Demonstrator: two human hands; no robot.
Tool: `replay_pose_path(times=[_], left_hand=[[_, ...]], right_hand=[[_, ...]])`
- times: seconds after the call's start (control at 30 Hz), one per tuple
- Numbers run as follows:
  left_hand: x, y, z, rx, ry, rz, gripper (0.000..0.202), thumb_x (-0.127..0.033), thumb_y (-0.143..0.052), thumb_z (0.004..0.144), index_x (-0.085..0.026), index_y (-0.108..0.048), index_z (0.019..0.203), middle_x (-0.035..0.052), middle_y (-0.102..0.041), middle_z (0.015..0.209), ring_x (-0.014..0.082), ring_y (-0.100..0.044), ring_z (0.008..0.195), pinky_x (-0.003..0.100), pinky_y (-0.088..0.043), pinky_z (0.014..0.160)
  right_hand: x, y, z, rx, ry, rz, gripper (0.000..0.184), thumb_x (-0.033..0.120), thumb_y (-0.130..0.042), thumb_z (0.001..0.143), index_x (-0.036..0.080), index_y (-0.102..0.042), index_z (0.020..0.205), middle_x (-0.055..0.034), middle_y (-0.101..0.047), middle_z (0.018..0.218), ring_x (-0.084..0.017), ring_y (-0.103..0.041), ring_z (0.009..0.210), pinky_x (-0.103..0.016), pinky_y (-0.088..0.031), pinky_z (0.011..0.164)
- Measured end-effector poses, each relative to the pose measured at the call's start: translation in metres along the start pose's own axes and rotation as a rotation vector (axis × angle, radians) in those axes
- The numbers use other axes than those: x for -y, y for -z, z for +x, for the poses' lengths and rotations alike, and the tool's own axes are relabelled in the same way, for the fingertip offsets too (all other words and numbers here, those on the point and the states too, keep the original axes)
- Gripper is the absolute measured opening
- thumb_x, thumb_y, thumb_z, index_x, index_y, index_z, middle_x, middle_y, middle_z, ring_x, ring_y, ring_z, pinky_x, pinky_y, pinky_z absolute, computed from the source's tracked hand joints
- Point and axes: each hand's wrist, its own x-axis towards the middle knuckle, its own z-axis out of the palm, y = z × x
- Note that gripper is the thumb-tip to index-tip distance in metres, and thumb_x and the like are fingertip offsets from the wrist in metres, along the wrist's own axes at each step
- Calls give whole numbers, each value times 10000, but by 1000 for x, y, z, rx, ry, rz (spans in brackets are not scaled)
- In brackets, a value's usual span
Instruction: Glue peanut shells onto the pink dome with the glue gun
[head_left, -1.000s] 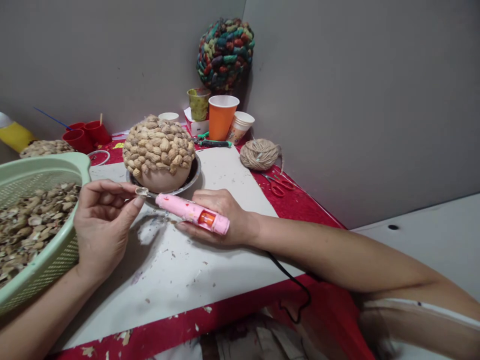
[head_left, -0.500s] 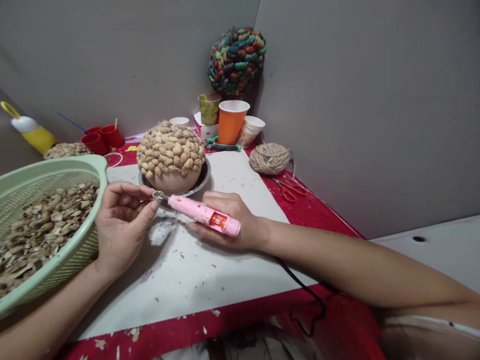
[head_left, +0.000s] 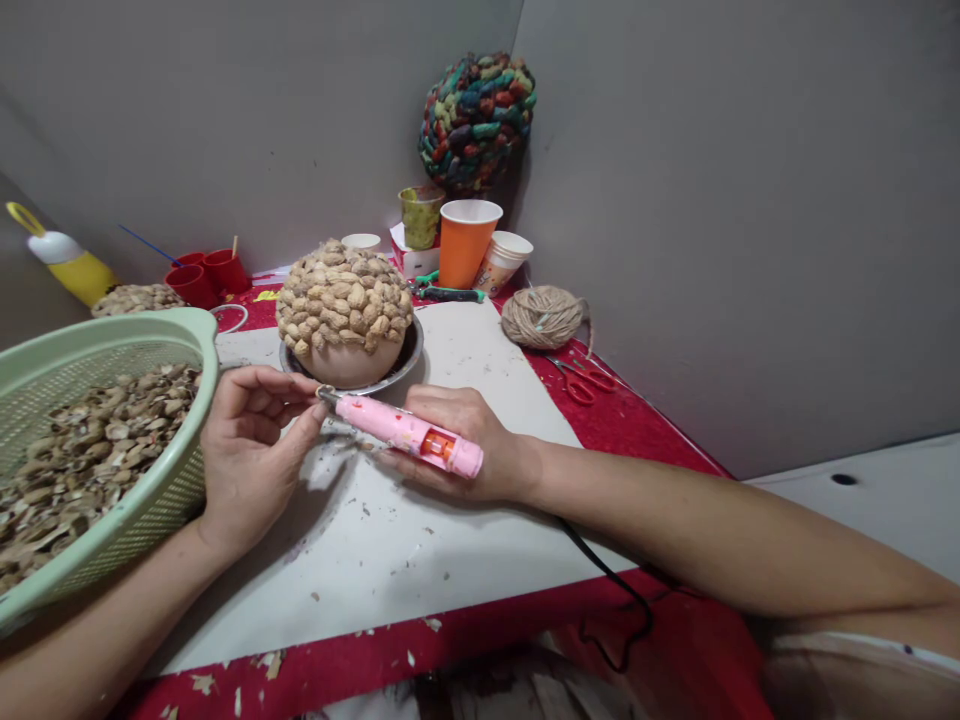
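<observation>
the left grip was pinching a small piece of shell between the thumb and the fingers, so this piece was lying just at the fingertips. the right grip was closed around a pink glue gun, and its nozzle was pointing at the piece; i could not tell if they touched. just beyond the fingertips, a round form covered with peanuts was sitting in a metal bowl on the worktop. a green basket with many shells stood beside the left grip.
</observation>
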Motion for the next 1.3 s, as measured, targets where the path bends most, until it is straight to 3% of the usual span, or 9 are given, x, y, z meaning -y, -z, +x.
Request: replay_pose_path(times=[0.4,0.57,0.73,0.93,1.3], left_hand=[[3,1,1,-34,-82,55,326,-162,-840,739,-253,-605,946,-15,-745,915,133,-718,824,264,-620,798],[3,2,2,-47,-87,70,315,-209,-849,743,-264,-600,928,-7,-746,917,157,-716,824,308,-632,788],[-2,0,1,-68,-41,88,313,-260,-847,756,-280,-585,925,4,-736,930,184,-711,843,370,-634,800],[-4,0,2,-79,-3,108,334,-321,-852,747,-277,-562,908,3,-728,923,188,-703,828,374,-627,744],[-5,5,-1,-31,31,105,237,-271,-733,851,-253,-540,988,-17,-704,1000,175,-708,945,390,-576,807]], right_hand=[[-3,-4,-4,21,-33,-56,394,436,-571,966,174,-552,673,22,-518,581,-103,-447,531,-240,-368,510],[-3,-4,-4,18,-23,-94,377,405,-580,961,171,-552,667,23,-520,567,-101,-453,521,-238,-362,505],[-3,-1,-2,37,-12,-102,376,394,-577,965,182,-525,659,26,-511,568,-102,-440,520,-243,-342,501],[-4,-1,-3,47,-25,-123,382,403,-555,973,178,-537,664,18,-526,572,-108,-453,524,-248,-349,508],[-5,-1,-2,21,-83,-119,386,388,-583,958,192,-491,638,29,-489,561,-105,-427,518,-247,-356,527]])
